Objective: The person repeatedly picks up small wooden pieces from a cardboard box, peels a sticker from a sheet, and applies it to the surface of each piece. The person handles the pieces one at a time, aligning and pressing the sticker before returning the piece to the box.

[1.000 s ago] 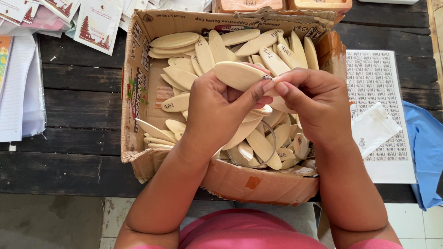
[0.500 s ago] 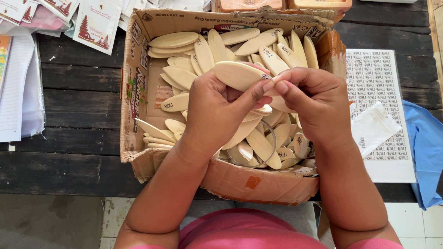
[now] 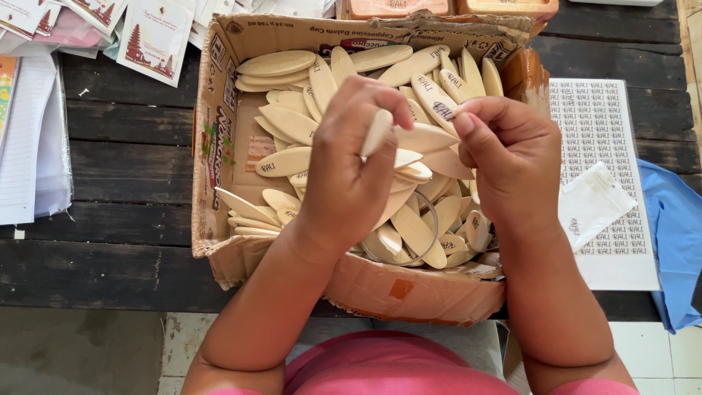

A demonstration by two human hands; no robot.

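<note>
Nearest the camera a pink garment [image 3: 387,366] fills the bottom edge, and below the worktop's near edge a pale tiled floor [image 3: 643,344] shows to the right and a grey floor patch to the left. The worktop [image 3: 124,241] is made of dark, worn wooden planks running left to right. Both forearms rise from the bottom edge and meet above a torn cardboard box [image 3: 409,289] that stands at the worktop's near edge, its front wall crumpled and sagging. The left hand [image 3: 351,179] is curled, back to the camera, with thumb and fingers pinching one pale wooden leaf-shaped piece [image 3: 377,132], seen nearly edge-on and held above the box's middle. The right hand [image 3: 512,164] is closed in a loose fist just beside it, fingertips turned toward the left hand; whether it grips anything cannot be told. The two hands sit close together but a narrow gap shows between them. Under them the box is heaped with many more of the same flat, pointed-oval wooden pieces [image 3: 292,121], some bearing small dark lettering, lying crosswise over each other, and a thin wire ring [image 3: 431,234] lies among them near the front. To the right of the box a printed sticker sheet [image 3: 607,117] lies flat with a small white packet [image 3: 589,205] on it, and a blue cloth [image 3: 676,234] lies at the edge. To the left lie stacked papers [image 3: 29,146], and farther back printed cards [image 3: 150,36]. Beyond the box stand two orange-brown containers [image 3: 446,7].
</note>
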